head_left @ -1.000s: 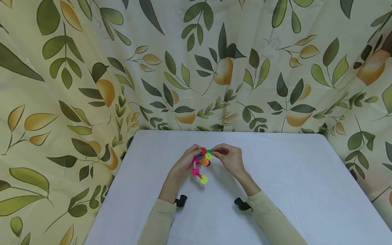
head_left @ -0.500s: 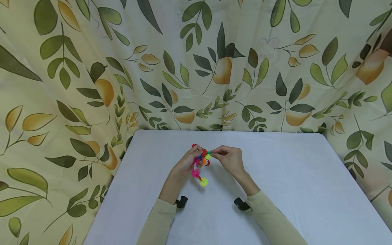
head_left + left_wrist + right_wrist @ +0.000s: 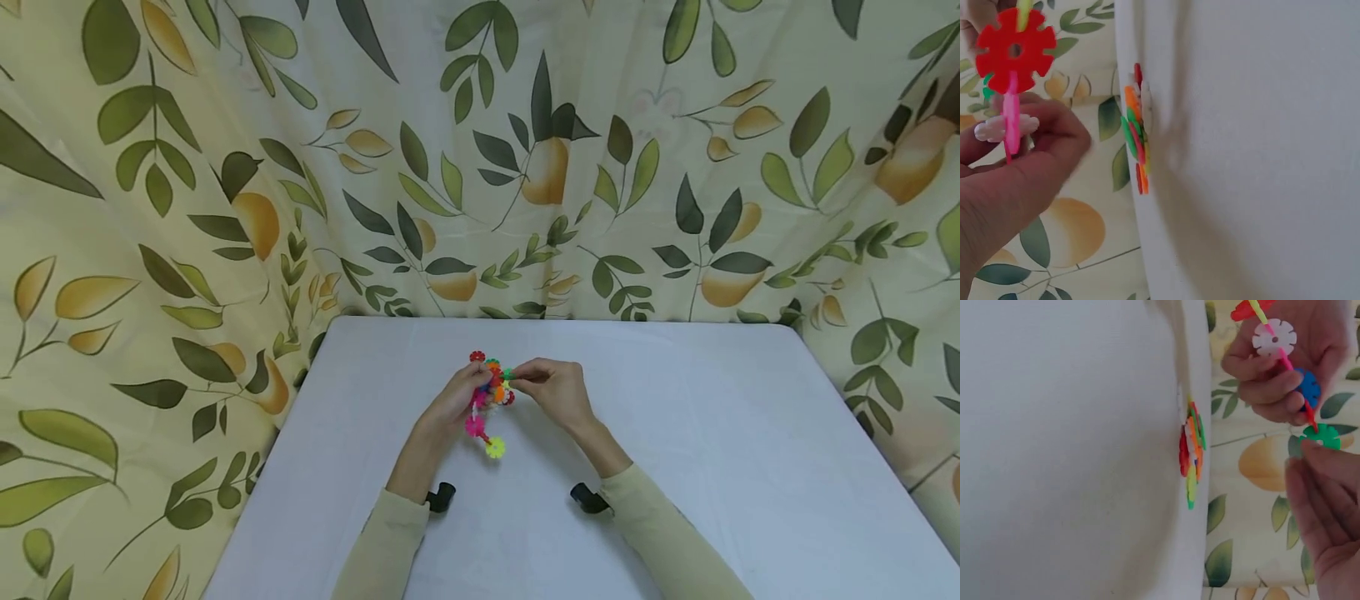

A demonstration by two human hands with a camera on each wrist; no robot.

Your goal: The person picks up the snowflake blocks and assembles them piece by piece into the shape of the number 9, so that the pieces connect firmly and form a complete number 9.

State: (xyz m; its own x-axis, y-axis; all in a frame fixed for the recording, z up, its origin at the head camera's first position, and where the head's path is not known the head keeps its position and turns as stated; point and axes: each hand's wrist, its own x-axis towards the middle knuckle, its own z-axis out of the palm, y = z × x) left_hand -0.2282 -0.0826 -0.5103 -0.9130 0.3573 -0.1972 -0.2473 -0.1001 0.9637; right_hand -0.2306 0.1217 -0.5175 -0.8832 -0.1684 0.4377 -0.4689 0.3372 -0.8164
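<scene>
On my head feed the right hand (image 3: 555, 385) has edged left, its thumb and finger pinching a green disc (image 3: 1329, 436) up against the end of the disc chain (image 3: 475, 426), so I judge that piece is being slotted on, though I can't tell whether it is seated. The left hand (image 3: 456, 396) grips the chain near a blue disc (image 3: 1307, 389), holding it between both hands; compared with the earliest frame, a red disc (image 3: 477, 357) now shows beyond its fingers and the chain's yellow disc (image 3: 495, 448) sits slightly lower.
</scene>
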